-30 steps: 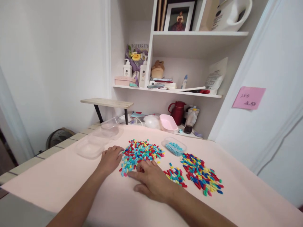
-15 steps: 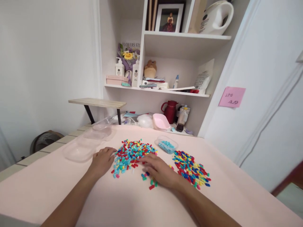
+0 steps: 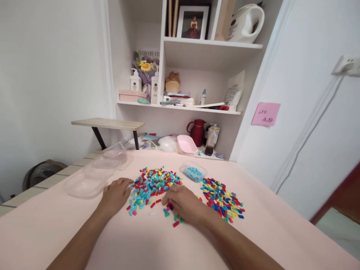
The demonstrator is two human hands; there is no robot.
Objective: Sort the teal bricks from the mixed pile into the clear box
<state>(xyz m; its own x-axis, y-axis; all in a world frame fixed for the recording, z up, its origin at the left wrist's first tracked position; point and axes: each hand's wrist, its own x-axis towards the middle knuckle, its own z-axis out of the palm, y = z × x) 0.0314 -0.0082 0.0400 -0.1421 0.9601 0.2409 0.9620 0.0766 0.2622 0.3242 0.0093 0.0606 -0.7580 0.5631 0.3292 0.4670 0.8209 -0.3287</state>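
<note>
A large heap of small coloured plastic bricks [image 3: 157, 182], mostly light blue and red, lies on the table. My left hand [image 3: 116, 193] rests at the heap's left edge, fingers stretched loosely and holding nothing. My right hand [image 3: 181, 202] reaches over the heap's lower right edge, fingers bent down and apart from the thumb; its fingertips are partly hidden. Near it lie a few loose green and blue bricks, a red brick [image 3: 176, 224] and a white brick [image 3: 153, 213]. A second heap of mixed bricks [image 3: 223, 198] spreads to the right. Light blue bricks fill part of a clear tub [image 3: 204, 173].
A clear compartmented tray [image 3: 81, 187] stands at the left of the pink table [image 3: 146, 243]. At the back are a pink basin [image 3: 187, 145], a red jug [image 3: 197, 133], a bottle [image 3: 210, 142] and a small wooden stand [image 3: 109, 123] below the shelves.
The view has shifted slightly, moving the scene left. My right fingers have bent further down, and several red bricks now lie apart at the heap's lower edge. My left hand stays beside the heap.
</note>
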